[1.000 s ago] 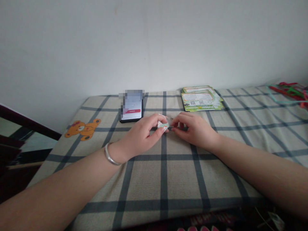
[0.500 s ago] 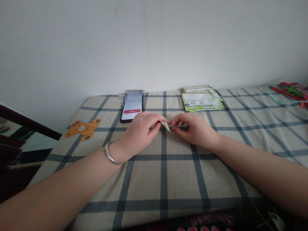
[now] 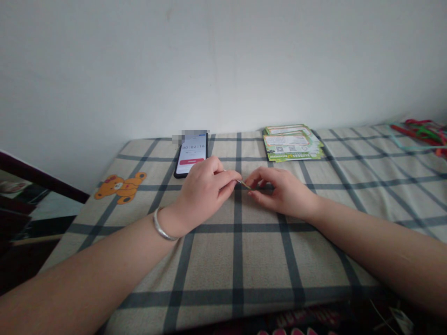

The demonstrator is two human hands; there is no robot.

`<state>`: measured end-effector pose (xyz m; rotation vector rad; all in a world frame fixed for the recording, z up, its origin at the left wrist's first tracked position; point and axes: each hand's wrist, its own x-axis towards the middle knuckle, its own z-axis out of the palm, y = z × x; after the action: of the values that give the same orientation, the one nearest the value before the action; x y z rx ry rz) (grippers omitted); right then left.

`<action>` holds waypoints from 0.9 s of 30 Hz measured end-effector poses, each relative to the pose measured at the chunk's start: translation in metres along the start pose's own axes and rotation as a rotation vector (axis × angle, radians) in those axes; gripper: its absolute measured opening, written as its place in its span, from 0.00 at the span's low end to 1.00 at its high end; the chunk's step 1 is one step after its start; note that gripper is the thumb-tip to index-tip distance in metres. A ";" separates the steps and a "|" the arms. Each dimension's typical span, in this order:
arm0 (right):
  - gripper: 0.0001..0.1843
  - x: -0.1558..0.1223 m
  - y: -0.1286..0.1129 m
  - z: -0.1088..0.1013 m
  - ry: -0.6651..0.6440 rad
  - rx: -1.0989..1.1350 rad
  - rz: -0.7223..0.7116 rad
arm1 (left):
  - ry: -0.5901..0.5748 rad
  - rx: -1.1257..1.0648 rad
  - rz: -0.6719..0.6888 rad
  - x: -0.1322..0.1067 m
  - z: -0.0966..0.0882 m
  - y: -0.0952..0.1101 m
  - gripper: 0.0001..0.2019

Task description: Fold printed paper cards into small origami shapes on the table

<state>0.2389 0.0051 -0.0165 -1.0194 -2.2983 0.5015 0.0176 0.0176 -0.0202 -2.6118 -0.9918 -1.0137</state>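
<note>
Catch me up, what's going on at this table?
A person working with bare hands has a thin, paper-like piece pinched in the left hand, seen almost edge-on. The right hand is curled at its other end; whether those fingertips grip it, I can't tell. Behind the left hand, a smartphone shows 00:02:16. A stack of green-bordered printed cards lies by the wall, beyond the right hand, on the checked tablecloth.

Free to pass over near beige, blue-checked cloth point(image 3: 209, 265); blocked at back by white plain wall point(image 3: 223, 70). Obstructed past left hand point(image 3: 206, 188) by black-edged rectangular phone point(image 3: 192, 151), past right hand point(image 3: 281, 188) by green-and-white paper cards point(image 3: 291, 143); passable between.
</note>
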 end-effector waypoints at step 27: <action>0.10 0.007 0.003 -0.001 -0.001 0.455 0.148 | -0.071 -0.163 0.052 0.003 -0.005 0.009 0.04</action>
<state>0.2377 0.0124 -0.0147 -0.9560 -1.9821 1.0291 0.0224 0.0107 -0.0135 -2.8079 -0.8859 -1.0377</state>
